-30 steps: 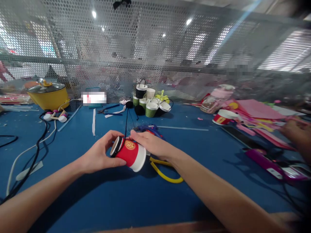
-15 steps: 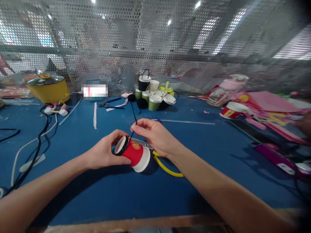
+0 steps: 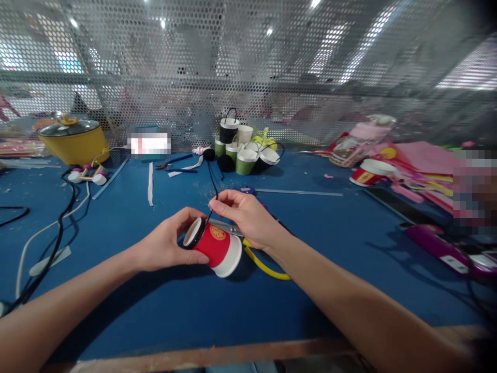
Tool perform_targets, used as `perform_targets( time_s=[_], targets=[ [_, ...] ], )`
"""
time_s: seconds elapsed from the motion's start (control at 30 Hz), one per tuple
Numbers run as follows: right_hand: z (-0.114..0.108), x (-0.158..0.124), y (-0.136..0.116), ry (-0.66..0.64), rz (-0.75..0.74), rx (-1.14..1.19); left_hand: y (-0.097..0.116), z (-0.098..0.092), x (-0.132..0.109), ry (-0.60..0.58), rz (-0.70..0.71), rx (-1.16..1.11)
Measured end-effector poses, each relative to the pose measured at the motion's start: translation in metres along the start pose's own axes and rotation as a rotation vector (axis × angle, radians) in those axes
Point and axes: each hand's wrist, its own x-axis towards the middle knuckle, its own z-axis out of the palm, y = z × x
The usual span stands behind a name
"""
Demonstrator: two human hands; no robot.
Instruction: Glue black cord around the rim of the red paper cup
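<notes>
Tilted on its side, a red and white paper cup (image 3: pixel 218 247) with a gold emblem and a black band near one end is gripped by my left hand (image 3: pixel 171 241), thumb below and fingers behind. My right hand (image 3: pixel 240 217) pinches a thin black cord (image 3: pixel 212 204) above the cup. The cord runs from the black band up past the fingertips toward the back of the table. Behind the cup and partly under my right hand lies a cutting tool (image 3: pixel 227 227) with a metal body and yellow handles (image 3: pixel 267 268).
Several small green and black cups (image 3: pixel 246 160) with cord handles cluster at the back middle. Blue-handled pliers (image 3: pixel 176 166) lie left of them. A yellow pot (image 3: pixel 73 142) stands at far left; another red cup (image 3: pixel 367 173), pink materials and a purple device (image 3: pixel 446 251) are at right.
The view has shifted slightly. Both hands keep their grip on the cup and cord, with hardly any movement between them.
</notes>
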Motion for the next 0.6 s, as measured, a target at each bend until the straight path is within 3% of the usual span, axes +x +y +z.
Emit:
perform_targets(
  time_s=[0.37, 0.6],
  targets=[
    [0.0025, -0.0046, 0.0003, -0.054, 0.097, -0.022, -0.0055, 0.0022, 0.0015, -0.006, 0.151, -0.04],
    [0.0007, -0.0045, 0.0052, -0.101, -0.024, -0.187, -0.0082, 0.0027, 0.0012, -0.018, 0.179, -0.022]
  ],
)
